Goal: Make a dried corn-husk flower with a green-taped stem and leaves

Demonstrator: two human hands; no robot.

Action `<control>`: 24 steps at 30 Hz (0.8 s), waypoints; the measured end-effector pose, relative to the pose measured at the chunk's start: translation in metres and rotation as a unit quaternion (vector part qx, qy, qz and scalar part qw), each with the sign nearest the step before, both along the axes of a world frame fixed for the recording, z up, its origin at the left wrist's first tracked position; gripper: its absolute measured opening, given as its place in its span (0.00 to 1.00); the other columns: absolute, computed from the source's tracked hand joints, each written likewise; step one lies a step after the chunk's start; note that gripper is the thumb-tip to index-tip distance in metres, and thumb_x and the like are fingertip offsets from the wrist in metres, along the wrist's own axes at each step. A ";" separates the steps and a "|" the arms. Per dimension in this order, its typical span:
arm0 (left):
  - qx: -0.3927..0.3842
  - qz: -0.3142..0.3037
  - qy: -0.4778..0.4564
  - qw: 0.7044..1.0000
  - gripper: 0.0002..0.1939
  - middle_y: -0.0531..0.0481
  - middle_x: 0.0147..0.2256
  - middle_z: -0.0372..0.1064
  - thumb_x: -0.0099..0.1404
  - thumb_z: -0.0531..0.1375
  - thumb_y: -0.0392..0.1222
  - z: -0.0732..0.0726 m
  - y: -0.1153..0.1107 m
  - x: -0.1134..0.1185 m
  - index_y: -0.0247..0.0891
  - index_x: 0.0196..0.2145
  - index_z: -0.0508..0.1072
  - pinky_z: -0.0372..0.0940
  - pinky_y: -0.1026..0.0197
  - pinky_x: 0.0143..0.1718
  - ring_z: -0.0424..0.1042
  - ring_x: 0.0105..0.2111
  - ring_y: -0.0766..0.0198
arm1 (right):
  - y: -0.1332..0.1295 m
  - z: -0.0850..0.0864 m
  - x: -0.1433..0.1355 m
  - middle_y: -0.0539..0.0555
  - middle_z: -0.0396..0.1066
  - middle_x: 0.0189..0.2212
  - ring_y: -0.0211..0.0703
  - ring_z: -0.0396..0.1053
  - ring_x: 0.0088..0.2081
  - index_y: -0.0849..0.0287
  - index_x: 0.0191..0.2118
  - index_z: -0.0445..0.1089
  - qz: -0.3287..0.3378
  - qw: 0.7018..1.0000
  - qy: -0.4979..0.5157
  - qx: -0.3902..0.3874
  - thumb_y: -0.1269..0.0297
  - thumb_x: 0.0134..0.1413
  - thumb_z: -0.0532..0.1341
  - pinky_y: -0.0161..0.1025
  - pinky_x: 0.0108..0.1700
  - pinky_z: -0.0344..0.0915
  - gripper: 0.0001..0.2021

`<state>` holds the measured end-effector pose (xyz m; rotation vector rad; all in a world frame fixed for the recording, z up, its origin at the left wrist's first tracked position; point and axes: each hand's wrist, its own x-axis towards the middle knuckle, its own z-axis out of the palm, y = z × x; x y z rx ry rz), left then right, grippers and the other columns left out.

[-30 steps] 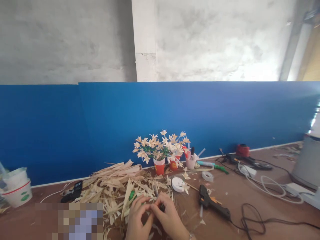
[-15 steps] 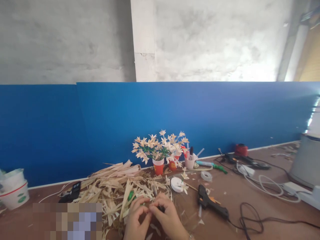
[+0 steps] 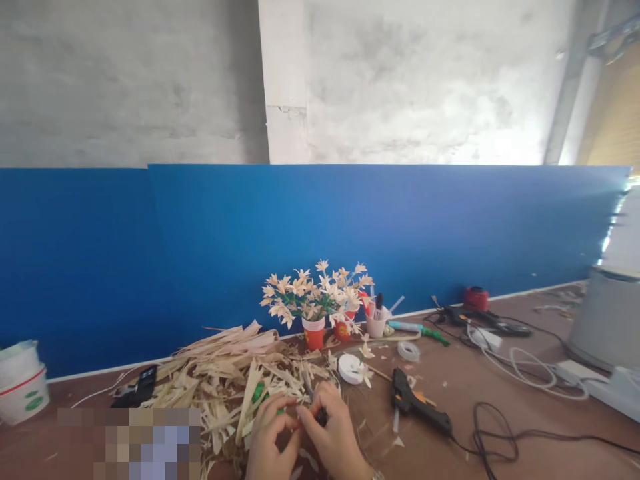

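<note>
My left hand (image 3: 274,437) is closed in a pinch, its fingertips meeting those of my right hand (image 3: 336,437) at the bottom middle. Something small and partly green shows at the left fingers; the rest is hidden. My right hand is wrapped round a pair of dark-handled scissors (image 3: 308,385), whose grey blades point away from me. Dry husk strips (image 3: 215,387) are heaped beyond and left of my hands. Just past the right hand sits a round white roll (image 3: 351,369), with a pale husk flower (image 3: 367,377) touching its side.
Husk flowers (image 3: 300,287) stand in a red cup (image 3: 313,335) at the back. A black glue gun (image 3: 420,403) and its cord lie to the right, near a tape roll (image 3: 409,351) and a power strip (image 3: 595,387). White tubs (image 3: 25,393) stand far left.
The view has turned slightly right, so everything sits a little further left. More of the scissors shows at my right hand; both hands remain together.
</note>
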<state>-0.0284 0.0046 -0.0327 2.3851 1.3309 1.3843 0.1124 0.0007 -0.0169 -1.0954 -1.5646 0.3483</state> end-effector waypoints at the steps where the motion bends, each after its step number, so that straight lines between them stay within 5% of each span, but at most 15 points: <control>1: 0.002 0.001 0.001 1.000 0.08 0.45 0.40 0.72 0.57 0.58 0.41 0.000 0.000 0.000 0.42 0.22 0.73 0.65 0.49 0.45 0.68 0.45 0.53 | 0.000 0.000 0.001 0.48 0.57 0.21 0.38 0.58 0.28 0.58 0.18 0.54 0.000 1.000 -0.002 0.003 0.67 0.49 0.59 0.35 0.32 0.54 0.14; 8: -0.007 -0.004 -0.025 1.000 0.09 0.46 0.37 0.72 0.57 0.58 0.45 0.001 0.000 -0.001 0.43 0.22 0.74 0.65 0.49 0.44 0.69 0.42 0.54 | -0.005 0.012 0.004 0.48 0.60 0.21 0.38 0.60 0.29 0.59 0.18 0.58 0.003 1.000 -0.008 0.005 0.65 0.49 0.59 0.35 0.34 0.56 0.14; 11: -0.012 0.002 -0.046 0.999 0.10 0.46 0.34 0.72 0.56 0.58 0.47 0.002 0.002 -0.006 0.42 0.22 0.74 0.66 0.50 0.41 0.70 0.38 0.55 | -0.001 0.037 0.032 0.50 0.65 0.26 0.39 0.63 0.31 0.59 0.24 0.64 -0.025 0.999 -0.036 -0.008 0.63 0.53 0.55 0.35 0.36 0.58 0.09; 13: -0.023 0.012 -0.061 0.998 0.11 0.46 0.32 0.72 0.56 0.58 0.48 0.001 0.005 -0.008 0.42 0.22 0.74 0.67 0.51 0.39 0.70 0.36 0.55 | 0.002 0.055 0.066 0.53 0.69 0.32 0.41 0.65 0.35 0.59 0.34 0.67 -0.111 0.990 -0.062 -0.053 0.64 0.55 0.52 0.36 0.38 0.59 0.08; 15: -0.029 0.019 -0.081 0.996 0.12 0.46 0.32 0.72 0.56 0.57 0.48 0.001 0.008 -0.010 0.41 0.21 0.74 0.67 0.52 0.38 0.71 0.36 0.55 | 0.004 0.067 0.107 0.56 0.70 0.35 0.45 0.66 0.37 0.59 0.36 0.69 -0.211 0.955 -0.139 -0.156 0.67 0.51 0.54 0.38 0.39 0.59 0.09; 18: -0.035 0.031 -0.112 0.993 0.14 0.46 0.31 0.72 0.56 0.56 0.50 0.000 0.011 -0.012 0.41 0.21 0.73 0.67 0.52 0.39 0.71 0.35 0.55 | -0.002 0.064 0.159 0.61 0.70 0.38 0.53 0.66 0.43 0.58 0.38 0.70 -0.307 0.831 -0.318 -0.337 0.72 0.47 0.54 0.42 0.39 0.59 0.12; 24: -0.051 0.031 -0.139 0.989 0.13 0.46 0.30 0.73 0.56 0.57 0.49 -0.004 0.014 -0.013 0.40 0.21 0.73 0.67 0.53 0.39 0.72 0.34 0.56 | -0.015 0.025 0.180 0.64 0.67 0.45 0.58 0.62 0.49 0.60 0.52 0.61 -0.281 0.797 -0.393 -0.362 0.77 0.41 0.56 0.46 0.44 0.57 0.27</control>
